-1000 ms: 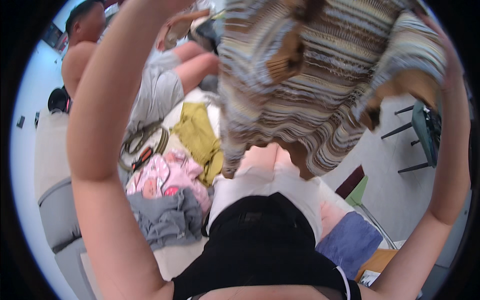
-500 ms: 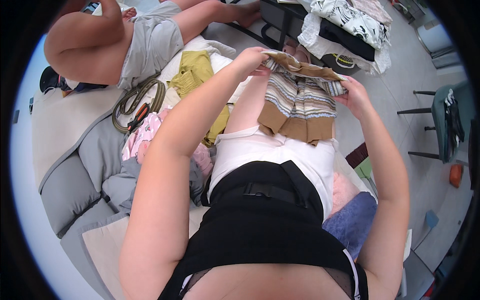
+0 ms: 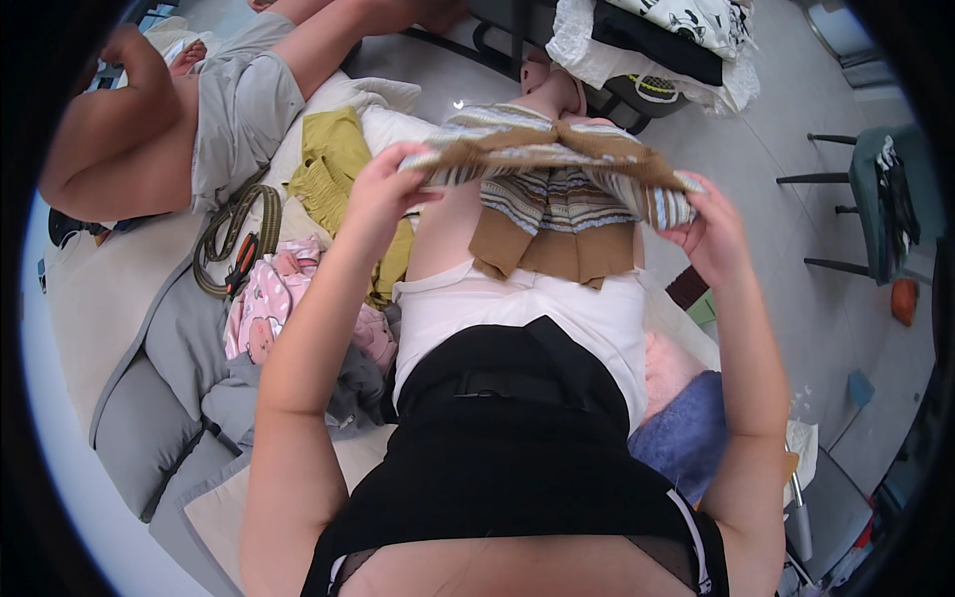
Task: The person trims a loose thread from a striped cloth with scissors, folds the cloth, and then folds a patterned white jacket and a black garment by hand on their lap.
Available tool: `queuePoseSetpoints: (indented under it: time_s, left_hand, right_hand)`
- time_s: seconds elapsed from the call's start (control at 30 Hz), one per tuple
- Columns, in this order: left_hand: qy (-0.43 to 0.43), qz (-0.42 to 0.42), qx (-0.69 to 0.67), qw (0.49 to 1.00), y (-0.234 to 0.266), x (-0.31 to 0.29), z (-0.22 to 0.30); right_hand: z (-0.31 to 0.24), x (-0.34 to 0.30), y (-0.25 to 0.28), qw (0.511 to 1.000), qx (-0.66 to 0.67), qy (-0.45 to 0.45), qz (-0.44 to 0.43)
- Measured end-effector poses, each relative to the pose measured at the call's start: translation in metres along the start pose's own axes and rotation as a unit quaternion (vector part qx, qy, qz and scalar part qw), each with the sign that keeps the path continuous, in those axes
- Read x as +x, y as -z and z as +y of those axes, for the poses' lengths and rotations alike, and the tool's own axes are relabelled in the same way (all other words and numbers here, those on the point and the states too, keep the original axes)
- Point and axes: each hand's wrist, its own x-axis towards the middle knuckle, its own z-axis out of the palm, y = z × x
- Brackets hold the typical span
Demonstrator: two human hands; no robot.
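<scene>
Spread wider than before, a brown-trimmed striped knit sweater droops at upper centre, outstretched left hand and right hand gripping its ends.

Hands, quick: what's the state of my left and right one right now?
Left hand: closed, holding the striped knit at its left end.
Right hand: closed, holding its right end.

The person is wearing a low-cut, sleeveless black fabric top; a black waist band with a dark buckle is circling it. Dark sheer mesh is edging the neckline, narrow pale straps are showing, and white cloth shorts are covering the hips.
</scene>
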Motion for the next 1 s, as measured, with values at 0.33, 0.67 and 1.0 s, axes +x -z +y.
queuePoseSetpoints:
  time_s: [0.33,0.67,1.0]
  left_hand:
    - [0.06,-0.161,0.408,0.897,0.035,-0.053,-0.032]
    - [-0.231,0.092,0.573,0.781,-0.024,0.024,-0.036]
    - [-0.157,-0.116,0.597,0.778,-0.076,0.0,-0.061]
  right_hand:
    - [0.033,-0.004,0.054,0.954,-0.286,-0.081,-0.051]
    - [0.073,0.054,0.003,0.933,-0.335,0.047,0.122]
    - [0.081,0.022,-0.029,0.975,-0.221,0.008,-0.006]
